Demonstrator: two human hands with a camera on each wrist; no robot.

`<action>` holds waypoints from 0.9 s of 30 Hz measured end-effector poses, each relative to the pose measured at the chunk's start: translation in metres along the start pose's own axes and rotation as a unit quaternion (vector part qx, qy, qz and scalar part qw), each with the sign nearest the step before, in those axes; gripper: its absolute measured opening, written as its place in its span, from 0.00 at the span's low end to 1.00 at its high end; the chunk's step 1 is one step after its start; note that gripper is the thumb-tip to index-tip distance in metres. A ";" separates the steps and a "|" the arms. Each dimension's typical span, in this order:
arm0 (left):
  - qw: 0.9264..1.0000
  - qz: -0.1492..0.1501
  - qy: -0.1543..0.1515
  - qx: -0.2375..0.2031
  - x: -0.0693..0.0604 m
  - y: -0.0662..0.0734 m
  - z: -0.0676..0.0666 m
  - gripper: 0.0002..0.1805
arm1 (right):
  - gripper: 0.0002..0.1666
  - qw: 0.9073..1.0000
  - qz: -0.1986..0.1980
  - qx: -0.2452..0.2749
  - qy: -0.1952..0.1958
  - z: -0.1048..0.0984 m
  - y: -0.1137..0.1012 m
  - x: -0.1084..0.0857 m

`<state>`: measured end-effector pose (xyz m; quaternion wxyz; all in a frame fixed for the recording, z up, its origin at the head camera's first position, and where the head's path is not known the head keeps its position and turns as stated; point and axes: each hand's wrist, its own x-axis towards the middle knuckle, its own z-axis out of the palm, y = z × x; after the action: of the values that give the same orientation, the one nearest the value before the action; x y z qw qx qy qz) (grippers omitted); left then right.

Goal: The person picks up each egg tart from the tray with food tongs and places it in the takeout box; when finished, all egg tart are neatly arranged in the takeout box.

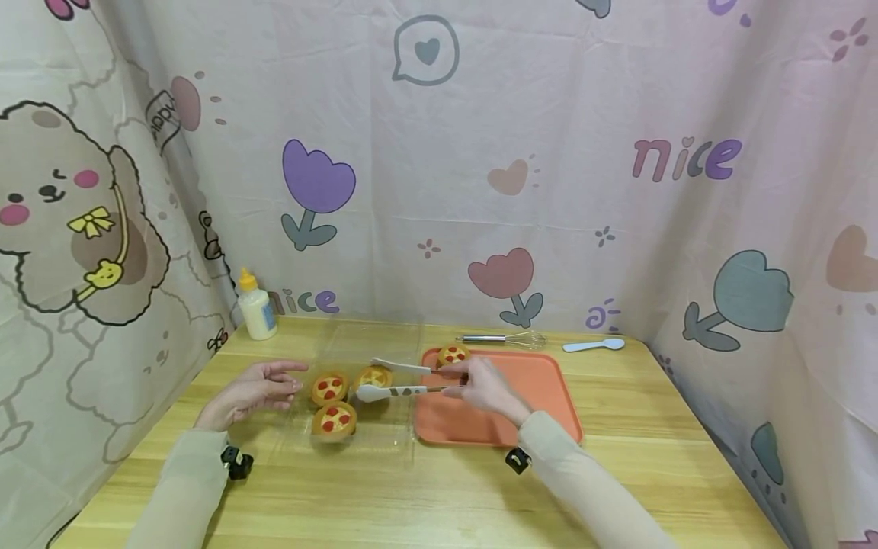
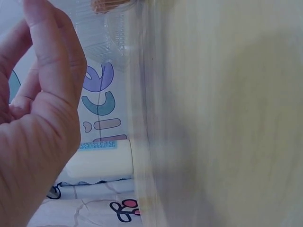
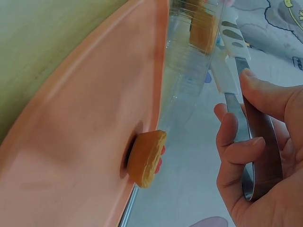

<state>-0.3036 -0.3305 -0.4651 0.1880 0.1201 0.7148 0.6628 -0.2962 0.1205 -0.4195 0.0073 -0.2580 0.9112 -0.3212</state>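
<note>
My right hand (image 1: 490,389) grips metal tongs (image 3: 260,127) with white tips, thumb on one arm and curled fingers on the other. The spread tips reach leftward over a clear plastic box (image 1: 384,446), one either side of a yellow-topped mini pizza (image 1: 374,377); whether they touch it I cannot tell. Two red-dotted mini pizzas (image 1: 329,389) also sit in the box, towards its left. Another mini pizza (image 3: 146,158) rests on the orange tray (image 1: 473,423), near its back left corner. At the box's left side, my left hand (image 1: 250,393) holds nothing, its fingers loosely bent.
A glue bottle (image 1: 257,309) with a yellow cap stands at the table's back left. Along the back edge lie a whisk (image 1: 504,338) and a pale blue spoon (image 1: 593,345). A printed curtain (image 1: 411,191) hangs behind and beside the wooden table (image 1: 439,503).
</note>
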 end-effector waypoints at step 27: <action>1.000 0.003 -0.003 0.011 0.000 0.001 0.001 0.31 | 0.29 0.998 -0.019 -0.051 -0.024 -0.006 -0.016 0.008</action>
<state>-0.3038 -0.3296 -0.4645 0.1868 0.1258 0.7212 0.6551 -0.2962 0.1095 -0.4039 0.0106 -0.2827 0.9208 -0.2684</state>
